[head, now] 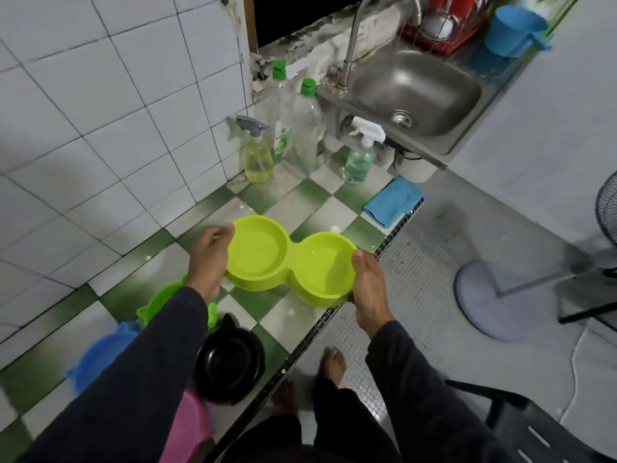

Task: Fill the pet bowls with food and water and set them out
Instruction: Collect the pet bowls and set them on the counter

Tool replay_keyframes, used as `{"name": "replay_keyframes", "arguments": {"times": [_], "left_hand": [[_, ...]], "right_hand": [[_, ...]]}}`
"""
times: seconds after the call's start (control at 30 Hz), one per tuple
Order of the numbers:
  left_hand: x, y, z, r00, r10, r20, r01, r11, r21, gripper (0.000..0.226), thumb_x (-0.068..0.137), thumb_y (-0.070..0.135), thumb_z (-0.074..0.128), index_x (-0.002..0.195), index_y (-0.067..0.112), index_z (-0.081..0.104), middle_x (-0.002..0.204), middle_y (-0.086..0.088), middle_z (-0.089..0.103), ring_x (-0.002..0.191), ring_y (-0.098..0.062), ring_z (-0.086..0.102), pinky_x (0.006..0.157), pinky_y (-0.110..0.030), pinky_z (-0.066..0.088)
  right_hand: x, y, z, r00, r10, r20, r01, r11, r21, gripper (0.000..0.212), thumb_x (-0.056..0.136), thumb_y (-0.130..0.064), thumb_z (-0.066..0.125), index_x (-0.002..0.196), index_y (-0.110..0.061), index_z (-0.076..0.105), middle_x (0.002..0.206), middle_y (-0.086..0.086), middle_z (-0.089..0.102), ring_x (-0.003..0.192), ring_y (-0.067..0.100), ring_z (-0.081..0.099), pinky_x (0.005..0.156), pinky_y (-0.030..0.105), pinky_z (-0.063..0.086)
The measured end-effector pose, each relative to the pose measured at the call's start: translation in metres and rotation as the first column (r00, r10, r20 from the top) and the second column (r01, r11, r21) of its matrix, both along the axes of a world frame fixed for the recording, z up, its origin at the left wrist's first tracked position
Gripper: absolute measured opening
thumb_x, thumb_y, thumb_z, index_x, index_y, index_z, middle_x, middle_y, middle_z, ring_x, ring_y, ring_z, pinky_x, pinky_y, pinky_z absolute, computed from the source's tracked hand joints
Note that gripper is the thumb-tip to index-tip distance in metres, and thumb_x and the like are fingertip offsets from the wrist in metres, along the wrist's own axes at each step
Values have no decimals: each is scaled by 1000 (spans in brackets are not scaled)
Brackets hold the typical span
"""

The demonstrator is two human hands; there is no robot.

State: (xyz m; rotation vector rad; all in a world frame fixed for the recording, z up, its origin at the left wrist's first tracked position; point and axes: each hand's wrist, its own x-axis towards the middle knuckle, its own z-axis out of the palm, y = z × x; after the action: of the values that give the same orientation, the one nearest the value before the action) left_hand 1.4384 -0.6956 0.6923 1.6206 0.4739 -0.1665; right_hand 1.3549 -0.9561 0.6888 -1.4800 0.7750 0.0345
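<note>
- A lime-green double pet bowl (291,262) sits at the front edge of the green-and-white tiled worktop (310,195), its right end overhanging the edge slightly.
- The left hand (208,259) curls around the bowl's left end; the right hand (367,289) grasps the right end, thumb on the rim.
- Risk: the right well appears to hold a shallow layer of water, so any tilt while lifting could likely spill it onto the floor (434,248) near the person's bare feet.
- Risk: with one end past the edge, a loosened grip could let the bowl tip off.
- The left well looks empty and dry; no food shows.
- Toward the near left corner stand a black bowl (230,362), a green bowl (160,302), a blue bowl (96,355) and a pink bowl (187,429); the black one looks empty, the rest are partly hidden.
- The steel sink (417,91) at the far end is empty.
</note>
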Motion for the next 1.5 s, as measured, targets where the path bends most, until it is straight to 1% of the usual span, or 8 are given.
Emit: {"name": "replay_keyframes", "arguments": {"times": [0.23, 0.37, 0.6, 0.77, 0.9, 1.03, 1.23, 1.5], "left_hand": [[39, -5, -42, 987, -101, -123, 109, 992, 60, 30, 103, 45, 50, 126, 31, 64, 138, -4, 62, 128, -28, 56, 113, -56, 43], [52, -14, -57, 978, -113, -177, 132, 986, 100, 39, 110, 33, 45, 145, 18, 57, 136, 1, 57, 128, -22, 53, 112, -42, 42], [67, -18, -77, 982, -47, -180, 85, 975, 206, 18, 107, 24, 52, 119, 13, 60, 115, -9, 60, 106, -25, 55, 89, -39, 45], [74, -17, -84, 982, -91, -164, 127, 967, 221, 15, 106, 17, 50, 108, 18, 64, 113, -11, 67, 105, -29, 61, 96, -48, 52], [76, -21, -84, 975, -146, -169, 181, 960, 214, 27, 107, 12, 46, 123, 15, 68, 124, -9, 68, 112, -26, 62, 99, -40, 51], [77, -20, -86, 966, -188, -179, 222, 955, 197, 37, 107, 10, 43, 136, 14, 65, 132, -5, 67, 120, -24, 62, 107, -40, 50], [78, -18, -86, 954, -228, -193, 266, 944, 198, 41, 106, 11, 45, 144, 16, 60, 142, -2, 63, 127, -19, 61, 114, -42, 46], [75, -22, -85, 956, -235, -177, 272, 936, 224, 44, 108, 10, 47, 152, 15, 50, 156, -1, 48, 140, -16, 48, 111, -26, 38]], "right_hand": [[8, -5, -32, 988, 68, -137, -63, 997, 39, 24, 105, -42, 43, 124, -40, 57, 138, 2, 50, 118, 29, 55, 86, 59, 59], [8, -6, -47, 980, 77, -185, -71, 997, 42, 20, 103, -38, 46, 120, -39, 58, 129, 0, 55, 113, 30, 59, 84, 59, 60], [4, -2, -61, 970, 84, -230, -77, 996, 36, 17, 104, -23, 51, 112, -34, 61, 122, 4, 61, 112, 27, 60, 94, 58, 56], [-1, 1, -70, 964, 100, -246, -121, 990, -69, 19, 101, -36, 53, 118, -31, 60, 128, 9, 58, 115, 26, 59, 99, 52, 54], [-4, 4, -81, 960, 118, -255, -156, 978, -138, 49, 81, -59, 50, 119, -31, 63, 119, 4, 62, 109, 22, 62, 98, 52, 54], [-4, 6, -83, 956, 134, -260, -184, 967, -176, 52, 78, -64, 49, 115, -31, 64, 117, 4, 65, 107, 21, 63, 99, 50, 53], [-1, 0, -73, 944, 152, -293, -230, 940, -253, 27, 100, -31, 55, 120, -17, 66, 116, 7, 58, 104, 20, 56, 102, 45, 49], [-1, 0, -76, 935, 176, -307, -262, 927, -267, 22, 100, -27, 57, 118, -17, 66, 116, 4, 57, 108, 20, 54, 106, 46, 47]]}}
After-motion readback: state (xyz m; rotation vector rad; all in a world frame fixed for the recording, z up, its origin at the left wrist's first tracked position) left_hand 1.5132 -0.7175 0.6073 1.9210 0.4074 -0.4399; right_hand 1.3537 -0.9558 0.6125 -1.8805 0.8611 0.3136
